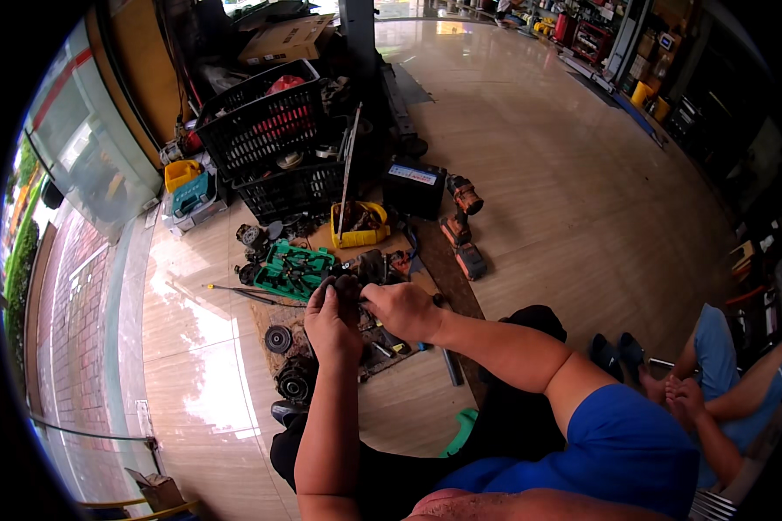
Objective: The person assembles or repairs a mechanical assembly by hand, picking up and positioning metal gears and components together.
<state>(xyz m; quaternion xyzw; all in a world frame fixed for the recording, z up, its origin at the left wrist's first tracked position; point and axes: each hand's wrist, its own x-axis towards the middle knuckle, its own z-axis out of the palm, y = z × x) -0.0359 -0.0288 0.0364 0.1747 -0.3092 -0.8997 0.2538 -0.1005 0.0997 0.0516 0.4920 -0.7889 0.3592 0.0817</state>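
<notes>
My left hand (332,323) is closed around a small dark, roundish mechanical part (347,285), held up in front of me. Against the right side of that part, my right hand (403,309) is closed with its fingers curled; what sits inside them is hidden. Just beyond my hands lies an open green tool case (292,269) with dark pieces in its slots. A ridged black pulley-like wheel (278,339) rests on the floor mat to the left, with a larger dark round machine part (296,379) nearer me.
Orange-and-black power drills (466,248) lie right of a black battery (415,188). A yellow tub (361,226) holds parts, with black crates (261,130) behind it. A hammer-like tool's dark handle (453,368) lies near my knee. Another person's hands (685,398) show at right.
</notes>
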